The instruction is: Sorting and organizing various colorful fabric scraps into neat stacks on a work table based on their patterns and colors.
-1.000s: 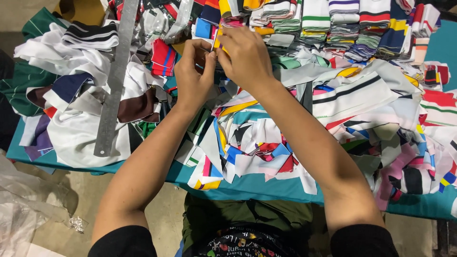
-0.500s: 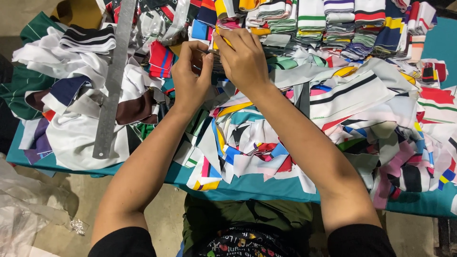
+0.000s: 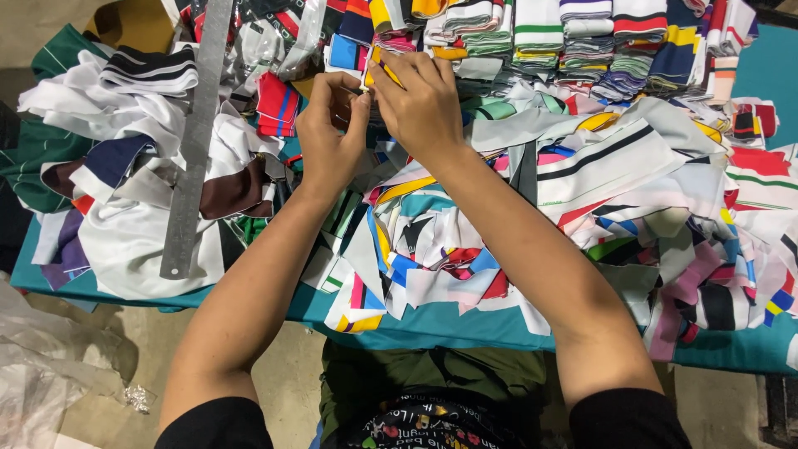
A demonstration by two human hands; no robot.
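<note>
Fingers (image 3: 359, 106) of two hands pinching one fabric strip (image 3: 376, 65)

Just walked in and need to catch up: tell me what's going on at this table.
A person stands at a teal-covered table heaped with striped and colour-block fabric pieces. Both hands meet over the pile: the left hand and right hand pinch a small yellow-edged fabric piece between the fingertips. A long metal ruler lies across the white fabric on the left. Folded striped stacks line the far edge.

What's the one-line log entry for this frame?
left hand: pinching yellow-edged fabric piece | right hand: pinching same | metal ruler: on pile
</note>
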